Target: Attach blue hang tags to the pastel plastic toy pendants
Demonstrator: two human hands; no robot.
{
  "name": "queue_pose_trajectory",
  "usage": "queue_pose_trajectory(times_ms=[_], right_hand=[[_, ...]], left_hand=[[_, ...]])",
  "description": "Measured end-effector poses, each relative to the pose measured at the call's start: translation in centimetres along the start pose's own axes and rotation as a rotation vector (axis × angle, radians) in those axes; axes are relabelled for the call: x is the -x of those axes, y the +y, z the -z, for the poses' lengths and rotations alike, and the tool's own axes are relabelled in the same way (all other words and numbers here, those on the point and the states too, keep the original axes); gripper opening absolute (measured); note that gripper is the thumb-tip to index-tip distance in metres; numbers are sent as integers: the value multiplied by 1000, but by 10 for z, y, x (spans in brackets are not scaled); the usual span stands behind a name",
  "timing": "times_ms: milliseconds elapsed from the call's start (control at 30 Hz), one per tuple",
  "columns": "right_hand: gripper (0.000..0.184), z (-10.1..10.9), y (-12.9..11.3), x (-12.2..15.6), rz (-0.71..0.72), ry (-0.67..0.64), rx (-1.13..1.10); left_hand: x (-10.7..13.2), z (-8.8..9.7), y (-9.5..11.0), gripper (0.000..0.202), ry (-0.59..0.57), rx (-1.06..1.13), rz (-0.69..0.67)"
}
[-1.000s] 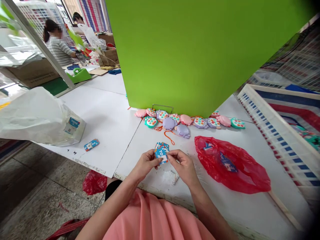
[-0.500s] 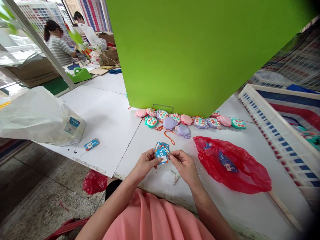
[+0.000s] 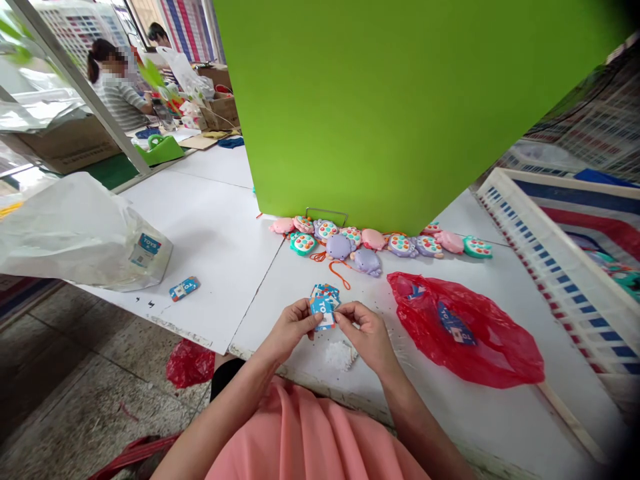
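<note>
My left hand (image 3: 296, 323) pinches a blue-and-white printed card (image 3: 321, 308) by its lower left side. More cards of the same print (image 3: 327, 291) lie just behind it, partly covered. My right hand (image 3: 364, 331) has thumb and forefinger pressed together at the card's right edge; what sits between them is too small to make out. Below the hands, near the table edge, is a small heap of thin white pieces (image 3: 340, 355). Past the cards lies a row of turtle- and crab-like toys in purple, pink and green, among them a purple toy (image 3: 340, 247) and an orange cord (image 3: 339, 274).
A red plastic bag (image 3: 480, 343) with cards inside lies right. Further right stands a white crate (image 3: 540, 267). A big green panel (image 3: 350, 113) rises behind the toys. Left are a white bag (image 3: 75, 233) and a card stack (image 3: 185, 289). Two people sit at the far left.
My right hand has shifted slightly, its fingertips now closer against the card's right edge. My left hand and the cards stay nearly in place.
</note>
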State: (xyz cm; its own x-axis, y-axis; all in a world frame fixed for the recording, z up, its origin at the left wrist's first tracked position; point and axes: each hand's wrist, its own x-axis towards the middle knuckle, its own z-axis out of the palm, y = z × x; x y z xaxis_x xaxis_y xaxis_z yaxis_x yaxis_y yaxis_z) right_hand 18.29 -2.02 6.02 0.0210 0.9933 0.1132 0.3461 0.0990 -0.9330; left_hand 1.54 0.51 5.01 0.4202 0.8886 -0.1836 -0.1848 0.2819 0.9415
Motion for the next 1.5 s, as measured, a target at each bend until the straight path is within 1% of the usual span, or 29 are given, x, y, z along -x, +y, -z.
queue_pose_trajectory(times_ms=[133, 267, 400, 500, 600, 700, 767, 833, 900, 967, 1067, 1133, 1267, 1367, 1433, 1500], right_hand=[[10, -1, 0, 1, 63, 34, 157], [9, -3, 0, 4, 193, 76, 419], [12, -8, -4, 6, 303, 95, 674], [13, -12, -6, 6, 296, 113, 710], [14, -11, -3, 4, 235, 134, 557], [14, -5, 2, 1, 112, 83, 246], [15, 0, 7, -1, -18, 11, 23], [19, 3, 10, -1, -151, -56, -170], [23, 3, 12, 1, -244, -92, -314], [25, 1, 13, 3, -291, -107, -412], [25, -4, 14, 7, -313, -108, -506], [27, -7, 15, 8, -335, -110, -560], [40, -10, 15, 7, -387, -187, -678], [47, -9, 16, 5, -400, -232, -712], [41, -7, 18, 5, -386, -261, -670], [31, -5, 19, 4, -369, -308, -604]], left_hand=[[-1, 0, -3, 35, 19, -79, -30], [-1, 1, -8, 30, 41, -240, -91], [2, -4, -7, 21, 78, -418, -180], [5, -7, -3, 19, 102, -525, -240], [6, -6, 0, 23, 84, -566, -276], [7, -1, 2, 29, 7, -553, -295], [7, 1, 3, 34, -62, -470, -275], [6, 0, 3, 38, -103, -373, -244], [5, -2, 2, 35, -104, -293, -221], [3, -5, -1, 31, -94, -224, -195], [1, -6, -6, 29, -84, -189, -177], [1, -5, -7, 26, -64, -250, -227], [3, -1, -2, 22, -6, -491, -409], [5, 1, 5, 20, -15, -684, -469], [4, 1, 9, 19, -35, -727, -465], [3, 1, 11, 19, -48, -700, -443]])
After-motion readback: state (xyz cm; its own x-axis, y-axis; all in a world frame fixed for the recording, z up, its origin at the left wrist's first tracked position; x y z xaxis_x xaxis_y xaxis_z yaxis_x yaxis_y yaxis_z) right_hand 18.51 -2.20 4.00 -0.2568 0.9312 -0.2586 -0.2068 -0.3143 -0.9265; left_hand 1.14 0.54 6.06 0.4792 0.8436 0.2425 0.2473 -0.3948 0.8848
